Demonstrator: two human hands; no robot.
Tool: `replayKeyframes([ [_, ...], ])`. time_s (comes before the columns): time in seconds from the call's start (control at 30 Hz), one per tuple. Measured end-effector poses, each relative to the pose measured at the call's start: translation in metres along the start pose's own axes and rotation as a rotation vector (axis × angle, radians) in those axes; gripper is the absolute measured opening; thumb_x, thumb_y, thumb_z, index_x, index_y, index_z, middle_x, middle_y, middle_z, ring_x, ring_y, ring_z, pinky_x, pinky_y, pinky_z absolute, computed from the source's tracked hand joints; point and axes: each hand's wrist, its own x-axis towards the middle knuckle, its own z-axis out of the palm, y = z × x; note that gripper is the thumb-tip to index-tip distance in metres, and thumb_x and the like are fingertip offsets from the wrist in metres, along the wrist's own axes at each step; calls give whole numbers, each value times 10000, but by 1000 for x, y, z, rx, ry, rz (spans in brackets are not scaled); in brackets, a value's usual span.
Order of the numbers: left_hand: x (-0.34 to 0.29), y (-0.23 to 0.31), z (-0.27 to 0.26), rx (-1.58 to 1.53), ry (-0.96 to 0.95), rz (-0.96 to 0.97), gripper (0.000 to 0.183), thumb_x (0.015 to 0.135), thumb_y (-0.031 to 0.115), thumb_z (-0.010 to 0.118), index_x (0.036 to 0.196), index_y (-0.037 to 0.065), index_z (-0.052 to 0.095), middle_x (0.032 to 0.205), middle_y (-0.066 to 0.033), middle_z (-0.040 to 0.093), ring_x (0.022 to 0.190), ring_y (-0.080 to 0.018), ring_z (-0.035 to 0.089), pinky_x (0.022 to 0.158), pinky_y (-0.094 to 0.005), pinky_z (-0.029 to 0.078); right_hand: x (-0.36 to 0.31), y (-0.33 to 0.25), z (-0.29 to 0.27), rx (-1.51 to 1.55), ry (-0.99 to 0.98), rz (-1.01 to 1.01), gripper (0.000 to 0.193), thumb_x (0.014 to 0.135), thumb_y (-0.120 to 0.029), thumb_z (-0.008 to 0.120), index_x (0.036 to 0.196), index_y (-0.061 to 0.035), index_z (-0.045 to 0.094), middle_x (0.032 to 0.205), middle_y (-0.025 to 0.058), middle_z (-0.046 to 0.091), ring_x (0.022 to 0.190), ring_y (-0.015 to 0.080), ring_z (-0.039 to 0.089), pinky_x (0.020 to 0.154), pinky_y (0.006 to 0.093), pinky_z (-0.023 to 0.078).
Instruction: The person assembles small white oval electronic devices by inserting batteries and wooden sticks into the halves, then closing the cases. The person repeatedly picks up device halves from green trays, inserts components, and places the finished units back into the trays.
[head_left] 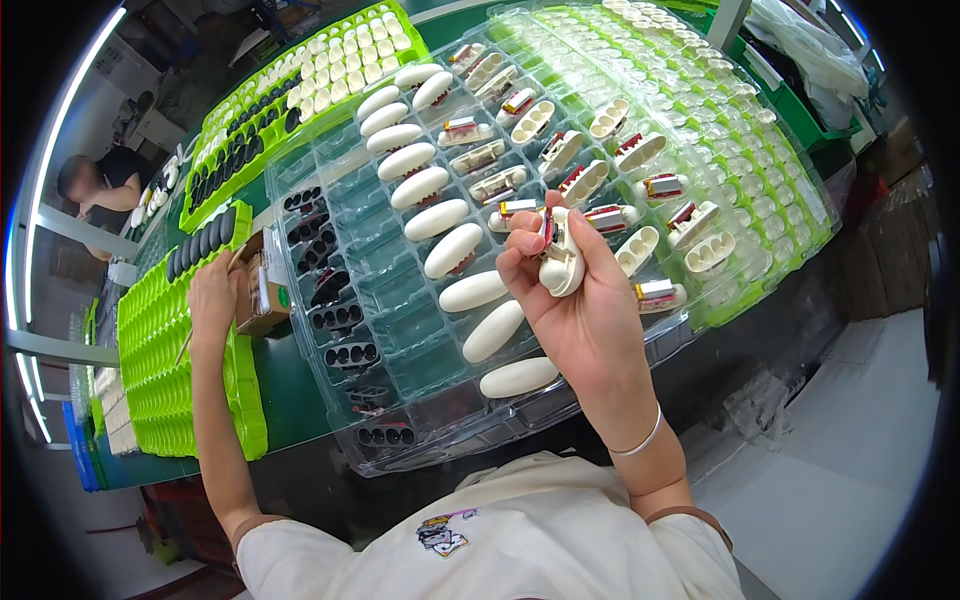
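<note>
My right hand (590, 330) is raised over the clear plastic tray (420, 345), its fingers closed on a white oval casing half (562, 262) with a red circuit board in it. Out to the left, my left hand (214, 298) has its fingers bent together at the cardboard box (262, 285). A thin tan stick (184, 346) slants from those fingers over the bright green tray (160, 400). In the clear tray lie closed white oval casings (436, 220), open white halves with batteries and red boards (520, 102), and black halves (350, 355).
Another green tray (250, 150) at the far left holds black and white oval parts. At the far right, a clear tray of transparent cups (745, 150) sits beside a dark green crate (790, 90). A person (105, 195) sits beyond the table on the left.
</note>
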Motion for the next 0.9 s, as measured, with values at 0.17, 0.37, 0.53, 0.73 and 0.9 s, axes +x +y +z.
replayKeyframes([
  [0.17, 8, 56, -51, -454, 149, 86, 115, 717, 120, 613, 758, 13, 599, 621, -78, 573, 516, -160, 528, 484, -274, 383, 1, 8, 1, -118, 47, -139, 201, 892, -152, 385, 1061, -44, 369, 892, 112, 442, 784, 164, 499, 787, 349, 445],
  [0.37, -17, 203, -112, -1052, -313, 352, 51, 677, 22, 659, 686, 18, 609, 540, 63, 491, 444, 19, 317, 410, -148, 246, -3, 24, 8, -400, 24, -454, 233, 898, -151, 357, 1112, -80, 298, 900, 97, 455, 772, 145, 500, 773, 343, 446],
  [0.53, -18, 237, -89, -1299, -246, 495, 45, 653, 35, 651, 643, 9, 616, 511, 59, 469, 438, 5, 271, 389, -177, 198, -6, 27, 12, -649, 71, -616, 273, 901, -198, 357, 1149, -100, 296, 961, 85, 457, 843, 143, 506, 782, 293, 453],
  [0.73, -17, 241, -92, -1278, -330, 432, 47, 661, 45, 647, 651, 7, 620, 522, 46, 483, 447, 4, 280, 399, -170, 219, -6, 25, 2, -755, 60, -677, 291, 896, -203, 373, 1157, -108, 284, 982, 82, 453, 886, 144, 499, 763, 282, 455],
  [0.9, -20, 241, -84, -1256, -219, 484, 64, 655, 50, 639, 679, -4, 613, 547, -12, 520, 454, -65, 372, 423, -203, 290, -3, 28, 0, -762, 68, -675, 285, 897, -202, 372, 1152, -112, 280, 991, 82, 449, 885, 144, 497, 758, 298, 462],
])
